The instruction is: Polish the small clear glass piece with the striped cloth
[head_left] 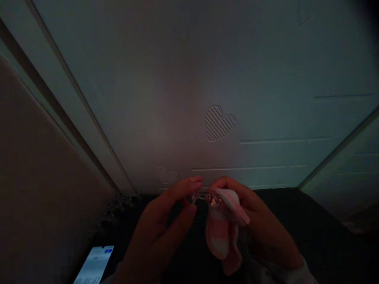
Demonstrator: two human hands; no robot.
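Low in the middle of the head view, my right hand [254,213] is closed around a soft pink-and-white fabric piece [217,236]. Its striped lobes hang down below the fingers like a bow. At the top of the fabric sits a shiny clear ornament [213,199], which stretches left as a thin clear strand. My left hand [168,221] pinches the left end of this clear part between thumb and fingers. The picture is dark, so the exact kind of the fabric piece is hard to tell.
A pale panel [177,79] with engraved hearts rises right behind my hands. The surface beneath is dark [284,221]. A lit phone [94,264] lies at the lower left, and ruffled trim [115,207] runs along the left edge near a brownish wall [29,165].
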